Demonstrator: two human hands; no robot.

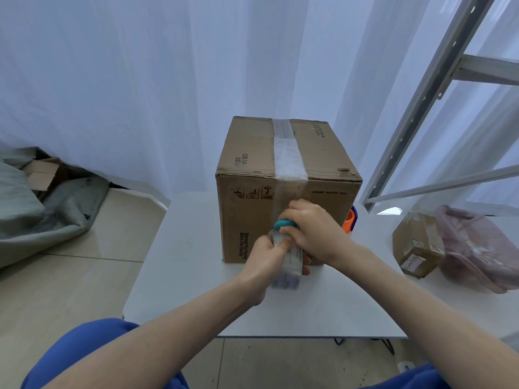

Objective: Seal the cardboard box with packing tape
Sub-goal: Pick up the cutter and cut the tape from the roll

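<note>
A brown cardboard box stands on a white table, flaps closed. A strip of clear packing tape runs along its top seam and down the near face. My left hand grips the clear tape roll low against the box's near face. My right hand closes over a teal-handled tool just above the roll, pressed to the tape. The tool's working end is hidden by my fingers.
An orange and purple object peeks out at the box's right. A small taped parcel and a pink bag lie on the right. A grey metal frame leans at right. Grey bags and cardboard sit on the floor at left.
</note>
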